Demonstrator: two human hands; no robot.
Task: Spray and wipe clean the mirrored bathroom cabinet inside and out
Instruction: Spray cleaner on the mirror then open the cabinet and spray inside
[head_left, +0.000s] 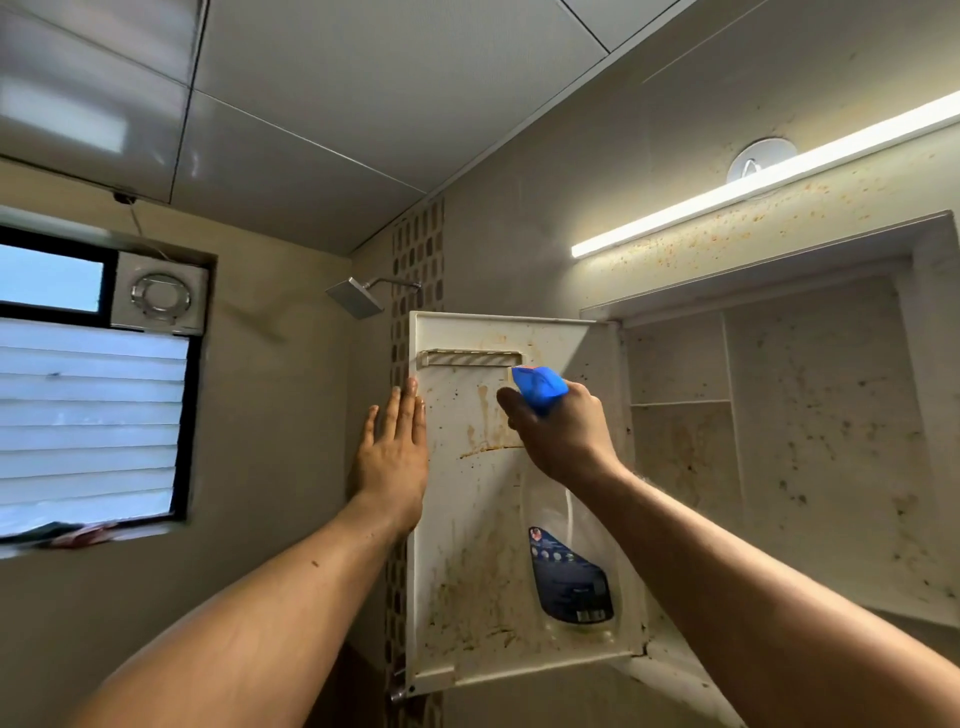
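Left hand: the left hand (392, 462) is flat, with its fingers (410, 410) straight and close together. The fingertips touch the outer edge of the cabinet door (467, 571). I think it is keeping the door from swinging.
Right hand: the right hand (563, 436) has its fingers curled round the neck of the spray bottle (569, 577). The blue top pokes out just above those fingers and the clear body hangs down below the hand.
Door: it is open. Its inside face is just past both sets of fingers, with brown stains and drips all over it.
Inside of cabinet (810, 441): it is to the right of the right fingers, a bit apart, with bare shelves and lots of dark spots.
Done: very little, I think. I see no clean patch and cannot see any wet spray.
Left to do: spray the door, wipe it, then do the shelves and the mirror side, which is hidden.
Near things: a little rack (470, 356) on the door sits just above the fingertips of both hands. A light bar (753, 182) is high above the right fingers.
In the way: no hand holds a wiping cloth. Some cloth (72, 535) lies on the window sill, far left of the left fingers.
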